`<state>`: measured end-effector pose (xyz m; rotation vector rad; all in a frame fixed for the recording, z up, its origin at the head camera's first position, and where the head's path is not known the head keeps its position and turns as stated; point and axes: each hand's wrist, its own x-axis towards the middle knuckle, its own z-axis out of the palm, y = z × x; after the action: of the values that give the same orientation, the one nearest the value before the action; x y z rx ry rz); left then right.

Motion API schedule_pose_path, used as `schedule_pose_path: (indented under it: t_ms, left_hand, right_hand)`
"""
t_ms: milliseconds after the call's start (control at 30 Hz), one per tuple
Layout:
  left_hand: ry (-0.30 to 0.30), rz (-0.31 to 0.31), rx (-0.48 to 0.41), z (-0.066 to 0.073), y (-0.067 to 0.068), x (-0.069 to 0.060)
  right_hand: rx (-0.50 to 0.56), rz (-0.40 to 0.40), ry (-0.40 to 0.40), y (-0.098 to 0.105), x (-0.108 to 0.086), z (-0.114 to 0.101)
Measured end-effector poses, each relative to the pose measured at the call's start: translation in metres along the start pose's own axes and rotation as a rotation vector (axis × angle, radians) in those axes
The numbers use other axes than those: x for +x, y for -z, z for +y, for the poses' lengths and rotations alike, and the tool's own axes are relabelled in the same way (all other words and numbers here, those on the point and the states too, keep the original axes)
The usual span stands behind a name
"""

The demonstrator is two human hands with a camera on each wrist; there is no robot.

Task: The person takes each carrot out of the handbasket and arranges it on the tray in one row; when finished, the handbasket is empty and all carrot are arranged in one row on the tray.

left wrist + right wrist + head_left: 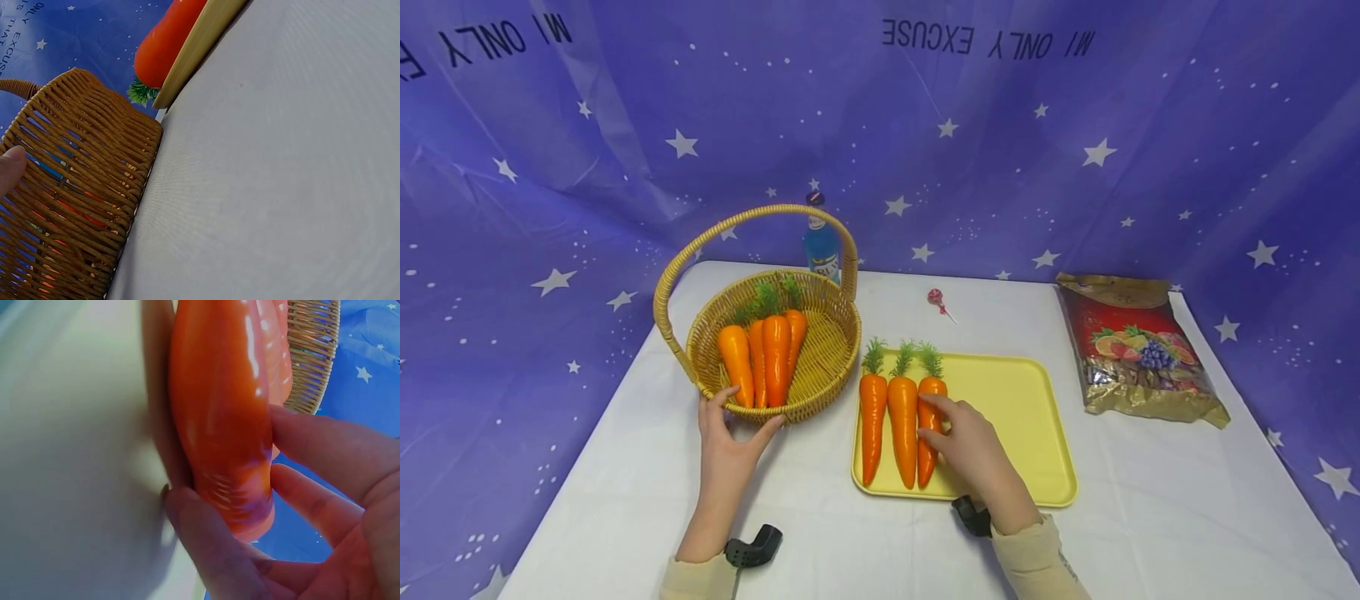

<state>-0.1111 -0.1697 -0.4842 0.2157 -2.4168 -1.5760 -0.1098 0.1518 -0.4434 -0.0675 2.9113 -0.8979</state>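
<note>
A woven wicker basket (825, 350) with a tall arched handle stands at the left, several orange toy carrots (777, 358) lying inside it. My left hand (726, 458) grips its near rim, and the thumb (11, 169) lies against the woven side in the left wrist view. Three more carrots lie side by side on a yellow tray (1007, 417), green tops pointing away. Of these, my right hand (973, 446) holds the rightmost carrot (932, 387) near its thick end. In the right wrist view, thumb and fingers flank that carrot (219, 394).
Behind the basket stands a blue bottle (822, 243). A red lollipop (936, 297) lies beyond the tray. To the right is a red and gold candy bag (1138, 342). A white cloth covers the table, and a purple starry curtain (895, 150) hangs behind.
</note>
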Motion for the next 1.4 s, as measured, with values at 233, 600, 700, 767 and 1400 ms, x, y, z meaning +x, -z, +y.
schedule_pose_path:
  t_ms: [233,600,700,767,1400]
  left_hand:
    - [-0.024,0.011,0.002,0.0,-0.001,0.0]
    - [-0.001,0.009,0.011,0.002,0.001,0.0]
    - [-0.008,0.017,0.006,0.001,0.001,0.0]
    - [-0.014,0.019,-0.016,0.001,0.001,0.0]
    - [-0.043,0.046,-0.134,0.029,0.001,-0.005]
  right_hand:
    - [-0.047,0.03,0.014,0.005,0.002,0.001]
    - [-0.029,0.173,0.046,0.022,0.011,-0.007]
    - [-0.009,0.195,0.105,0.026,0.019,-0.025]
    - [0.001,0.186,0.149,0.028,0.026,-0.04]
    - [0.001,0.043,0.388,-0.003,0.049,-0.104]
